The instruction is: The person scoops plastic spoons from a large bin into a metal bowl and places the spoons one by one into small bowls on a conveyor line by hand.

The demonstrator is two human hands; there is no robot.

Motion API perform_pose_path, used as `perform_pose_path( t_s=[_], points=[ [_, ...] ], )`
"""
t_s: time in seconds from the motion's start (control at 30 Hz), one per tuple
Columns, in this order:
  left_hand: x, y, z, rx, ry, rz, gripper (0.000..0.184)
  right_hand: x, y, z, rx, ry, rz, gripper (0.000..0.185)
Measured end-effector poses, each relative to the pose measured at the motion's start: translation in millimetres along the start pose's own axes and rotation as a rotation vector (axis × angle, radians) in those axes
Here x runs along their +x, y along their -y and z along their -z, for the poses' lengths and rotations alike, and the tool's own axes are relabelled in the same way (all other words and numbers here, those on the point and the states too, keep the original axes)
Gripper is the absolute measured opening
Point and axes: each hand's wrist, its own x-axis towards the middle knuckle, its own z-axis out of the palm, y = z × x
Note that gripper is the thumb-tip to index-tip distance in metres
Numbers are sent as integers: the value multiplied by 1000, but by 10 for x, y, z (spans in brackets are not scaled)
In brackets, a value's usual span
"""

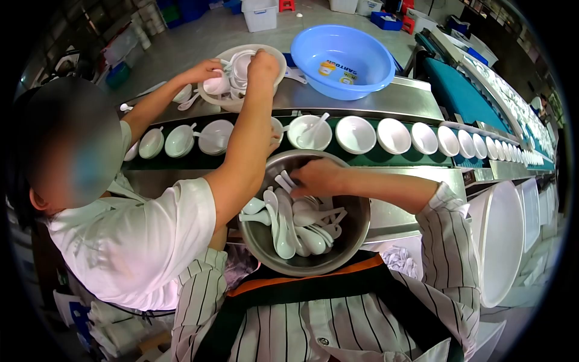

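Note:
My right hand (316, 178) reaches into a steel basin (362, 229) in front of me, its fingers closed around the handles of white spoons (284, 180). Many more glossy white spoons (283, 235) lie heaped in that basin. Most of my left hand (274, 137) is hidden behind a co-worker's arm; the fingers that show are against the side of a white bowl (277, 128) on the green belt. Just right of it, another white bowl (295, 130) has a spoon (313, 130) leaning in it.
A co-worker's hands (263, 65) handle white ware in a cream basin (280, 57); their arm crosses before me. A blue basin (341, 60) stands on the steel counter (404, 96). White bowls (356, 134) line the belt towards the right. White tubs (497, 241) stand at right.

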Motion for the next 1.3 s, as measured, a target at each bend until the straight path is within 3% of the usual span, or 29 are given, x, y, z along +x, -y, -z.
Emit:
perform_pose_path(
  t_s=[0.13,0.23,0.4,0.5,0.57,0.63,0.67,0.77,1.0,1.1,1.2,1.3],
  points=[
    [-594,-35,182,-305,44,-25,31,53,-47,-174,370,30,45,34],
    [-1107,-62,295,-555,182,-16,31,-56,-34,21,337,-14,85,32],
    [-1766,-78,325,-819,434,6,31,6,-449,392,851,-466,18,30],
    [-1964,-107,275,-895,546,2,31,301,-1005,439,777,-806,-113,29],
    [-2033,-133,235,-921,601,-10,32,492,-1258,242,693,-825,-290,33],
    [-2095,-158,207,-933,639,-27,32,607,-1343,34,444,-610,-506,38],
    [-2128,-162,201,-936,654,-38,32,746,-1511,-224,497,-702,-423,38],
    [-2170,-198,216,-944,717,-74,33,755,-1419,-112,562,-733,-420,35],
    [-2104,-259,132,-938,825,-130,34,1237,-1380,-143,921,-696,-327,35],
    [-2090,-215,71,-959,806,-92,33,1276,-1216,-34,802,-645,-375,36],
    [-2032,-142,70,-1017,635,116,33,1398,-1157,123,724,-424,-406,38],
    [-1838,111,-130,-1076,181,233,27,1326,-890,342,662,-505,-376,42]
  ],
)
